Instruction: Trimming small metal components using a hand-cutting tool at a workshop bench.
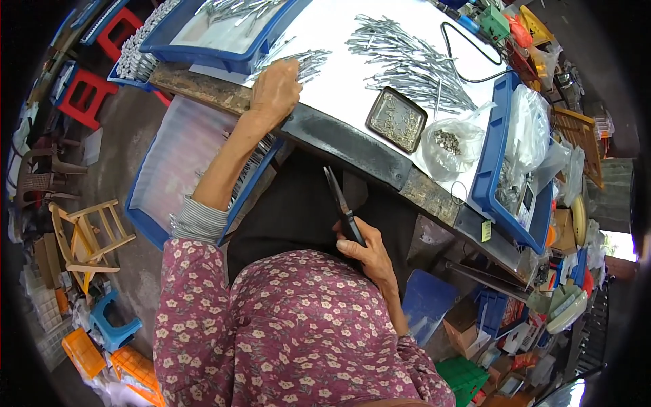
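Observation:
My left hand [277, 88] rests at the table's edge, fingers curled down beside a small pile of thin silvery metal pieces [310, 64]. What its fingers hold, if anything, is hidden behind the hand. Over my lap, my right hand [367, 252] is wrapped round the dark handles of long-nose pliers [339, 202], whose slim jaws point up and slightly left. A bigger heap of thin metal pieces [410, 60] lies farther right on the white tabletop [332, 95]. Nearer me is a dark-rimmed tray [371, 122] with tiny brass-coloured parts in it.
A plastic bag of small round metal parts [434, 159] sits by a blue bin [483, 193] at the right. Another blue bin [254, 62] stands at the far left of the table. Below my left arm is a lined blue crate [152, 234] holding metal pieces. A black cable [449, 51] crosses the back.

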Motion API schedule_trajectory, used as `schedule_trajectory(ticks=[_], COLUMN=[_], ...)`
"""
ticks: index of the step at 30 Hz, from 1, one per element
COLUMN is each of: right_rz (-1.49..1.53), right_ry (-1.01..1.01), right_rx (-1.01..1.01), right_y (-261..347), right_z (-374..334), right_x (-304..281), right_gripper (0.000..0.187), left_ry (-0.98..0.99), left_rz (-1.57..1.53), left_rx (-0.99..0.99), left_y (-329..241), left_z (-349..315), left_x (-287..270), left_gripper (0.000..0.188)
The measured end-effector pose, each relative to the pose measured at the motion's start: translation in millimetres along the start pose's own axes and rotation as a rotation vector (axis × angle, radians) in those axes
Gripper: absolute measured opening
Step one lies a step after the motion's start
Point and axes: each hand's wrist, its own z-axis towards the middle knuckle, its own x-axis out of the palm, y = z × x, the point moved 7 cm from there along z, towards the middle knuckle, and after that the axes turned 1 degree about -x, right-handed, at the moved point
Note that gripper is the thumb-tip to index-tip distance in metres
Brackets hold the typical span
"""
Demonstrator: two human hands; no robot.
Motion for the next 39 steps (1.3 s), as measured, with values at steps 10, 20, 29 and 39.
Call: schedule_trajectory(ticks=[10, 20, 29, 39], right_rz=[-0.105, -0.116, -0.273, -0.665], right_ry=[-0.044, -0.128, -0.383, -0.722], right_rx=[-0.049, -0.183, -0.301, -0.639], right_y=[7, 34, 66, 117], right_z=[0, -4, -14, -24], right_x=[-5, -15, -29, -43], right_gripper=[0.043, 0.044, 0.040, 0.034], left_ry=[-0.187, 0.084, 0.147, 0.118], left_rz=[-0.174, -0.911, -1.222, -1.310], left_rx=[0.108, -0.160, 0.048, 0.233], left_y=[-12, -43, -81, -110], left_z=[-3, -35, -71, -89], left_x=[-18, -37, -15, 1], left_gripper=[0.022, 0.020, 0.013, 0.016])
